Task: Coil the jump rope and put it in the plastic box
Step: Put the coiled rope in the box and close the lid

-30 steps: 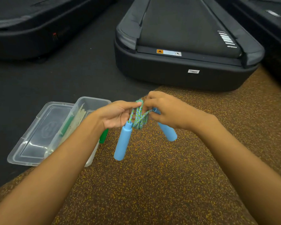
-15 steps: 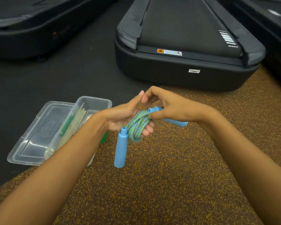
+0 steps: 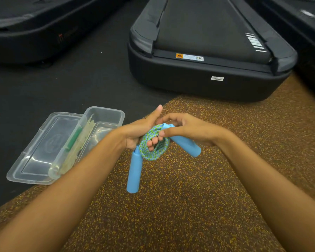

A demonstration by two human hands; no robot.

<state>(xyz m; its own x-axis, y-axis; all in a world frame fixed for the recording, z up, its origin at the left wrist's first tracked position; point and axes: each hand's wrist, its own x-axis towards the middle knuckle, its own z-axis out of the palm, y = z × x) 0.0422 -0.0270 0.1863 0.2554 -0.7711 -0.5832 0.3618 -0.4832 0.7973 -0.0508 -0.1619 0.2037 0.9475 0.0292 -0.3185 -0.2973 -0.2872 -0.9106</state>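
Head view: my left hand [image 3: 137, 132] holds the soft, springy jump rope [image 3: 154, 144] coil while my right hand [image 3: 186, 130] pinches its rigid handle [image 3: 185, 142].

Lighting and image quality: dim indoor scene, even soft light.
Glare on clear plastic box [image 3: 105, 115]; treadmill [image 3: 207, 51] bowed by wide-angle distortion; forearms at the lower edges slightly soft.

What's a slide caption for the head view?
Left hand and right hand coil a jump rope beside an open plastic box.
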